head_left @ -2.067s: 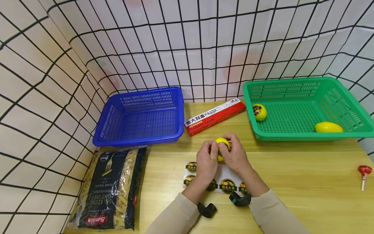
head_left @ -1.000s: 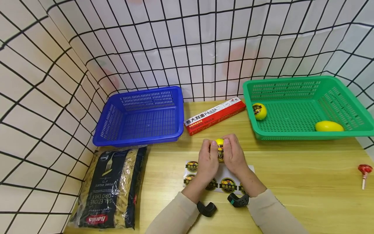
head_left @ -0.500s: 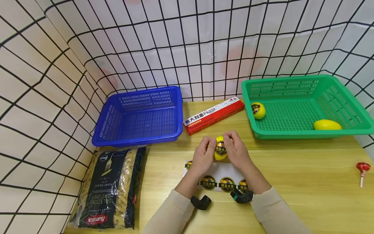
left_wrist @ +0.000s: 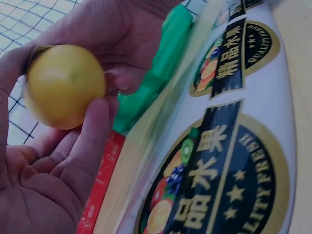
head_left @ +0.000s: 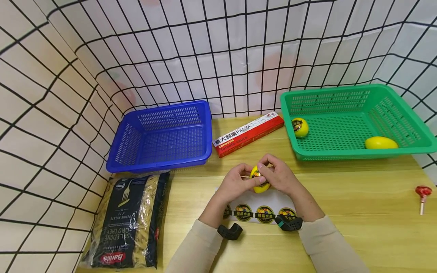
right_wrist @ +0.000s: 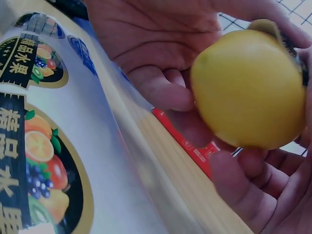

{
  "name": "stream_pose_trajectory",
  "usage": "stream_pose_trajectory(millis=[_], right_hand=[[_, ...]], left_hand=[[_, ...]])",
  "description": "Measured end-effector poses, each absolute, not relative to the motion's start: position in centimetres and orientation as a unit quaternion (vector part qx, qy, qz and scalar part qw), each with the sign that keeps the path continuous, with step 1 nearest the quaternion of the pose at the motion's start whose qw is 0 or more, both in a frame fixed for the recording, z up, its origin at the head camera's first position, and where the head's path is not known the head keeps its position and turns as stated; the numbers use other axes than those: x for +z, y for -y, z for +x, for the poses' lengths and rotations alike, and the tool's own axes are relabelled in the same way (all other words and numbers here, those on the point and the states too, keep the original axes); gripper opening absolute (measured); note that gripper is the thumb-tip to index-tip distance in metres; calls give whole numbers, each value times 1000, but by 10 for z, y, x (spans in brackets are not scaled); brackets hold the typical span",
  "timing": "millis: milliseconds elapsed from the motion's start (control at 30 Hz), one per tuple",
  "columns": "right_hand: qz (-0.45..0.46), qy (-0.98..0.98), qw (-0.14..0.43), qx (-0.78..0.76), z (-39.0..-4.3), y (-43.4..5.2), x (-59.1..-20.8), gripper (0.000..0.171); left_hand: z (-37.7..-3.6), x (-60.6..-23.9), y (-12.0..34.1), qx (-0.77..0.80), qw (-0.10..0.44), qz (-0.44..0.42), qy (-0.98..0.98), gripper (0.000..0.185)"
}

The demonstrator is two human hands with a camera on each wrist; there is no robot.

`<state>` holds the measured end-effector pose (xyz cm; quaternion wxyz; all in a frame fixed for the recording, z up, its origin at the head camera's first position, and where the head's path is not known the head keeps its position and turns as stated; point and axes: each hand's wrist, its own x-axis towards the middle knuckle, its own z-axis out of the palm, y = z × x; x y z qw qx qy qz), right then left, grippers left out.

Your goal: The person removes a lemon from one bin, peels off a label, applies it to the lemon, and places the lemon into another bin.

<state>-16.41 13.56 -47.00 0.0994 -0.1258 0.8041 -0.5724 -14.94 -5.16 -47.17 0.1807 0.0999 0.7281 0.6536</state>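
Both hands hold a yellow lemon above the sheet of stickers. A round black-and-gold fruit sticker is on its upper side, partly covered by the thumbs. My left hand grips the lemon from the left, thumb lying across the sticker. From the right, my right hand pinches its upper part. In the wrist views the lemon's bare underside shows, and a sticker edge stands away from the skin. The white sticker sheet lies on the table below, with several matching stickers along its near edge.
Behind the hands lies a red-and-white pasta box. A blue basket stands left of it. The green basket at right holds two yellow fruits, one stickered. A penne bag lies at left, a red lollipop at far right.
The lemon has tilted in the hands and dropped slightly. My left thumb has moved from its side to across the sticker. Both wrists have spread apart, uncovering more of the sheet.
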Motion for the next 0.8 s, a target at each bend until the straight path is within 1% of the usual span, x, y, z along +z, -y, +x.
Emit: stream_pose_trajectory(millis=[167, 267, 400, 533, 700, 800], right_hand=[[-132, -809, 103, -563, -164, -138, -468, 19], [-129, -809, 104, -564, -164, -139, -467, 18], [-116, -812, 95, -564, -165, -140, -468, 20], [-98, -820, 85, -558, -166, -142, -470, 22], [-97, -828, 95, -545, -168, -141, -472, 23], [-102, -831, 94, -539, -167, -141, -472, 22]], left_hand=[[-150, -473, 50, 668, 194, 119, -708, 34], [-149, -474, 49, 669, 189, 123, -708, 35], [-147, -475, 46, 649, 173, 125, -730, 41], [-145, -475, 45, 630, 175, 134, -745, 47], [-144, -472, 47, 630, 190, 136, -741, 44], [-145, -472, 48, 631, 190, 136, -740, 42]])
